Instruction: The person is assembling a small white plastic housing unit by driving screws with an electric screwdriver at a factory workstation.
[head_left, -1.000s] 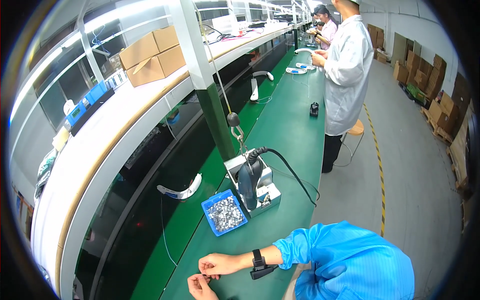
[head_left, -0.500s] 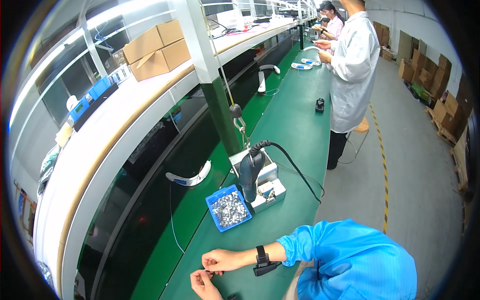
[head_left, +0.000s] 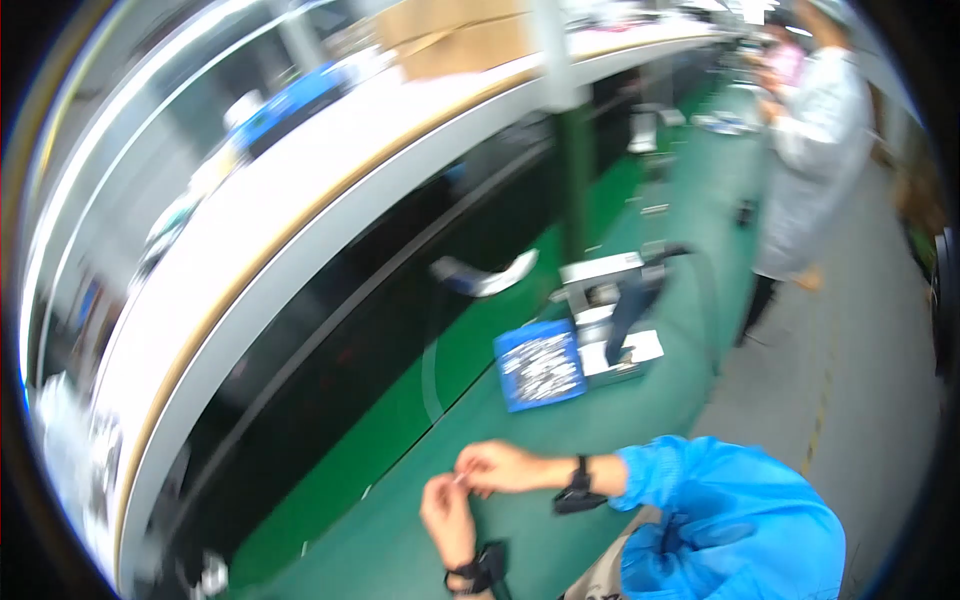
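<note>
Over the green bench [head_left: 440, 560], my left hand [head_left: 448, 512] and my right hand [head_left: 500, 468] meet with their fingertips together. Both are closed in a pinch. A tiny pale bit shows between the fingers, too small and blurred to name. Black bands circle both wrists. Beyond my right hand is a blue bin [head_left: 541, 402] full of small metal parts. Against its right side stands a boxy metal fixture [head_left: 598, 270], with a dark corded hand tool [head_left: 632, 312] hanging in front of it.
A curved white piece [head_left: 490, 280] with a thin wire lies on the green strip left of the bin. A raised white shelf [head_left: 330, 150] with a cardboard box [head_left: 450, 40] runs along the left. A person in a white coat [head_left: 825, 150] stands farther up the bench.
The view has swung left, so everything sits farther right and is smeared. My left wrist with its band has come into view. Both hands remain together in a pinch.
</note>
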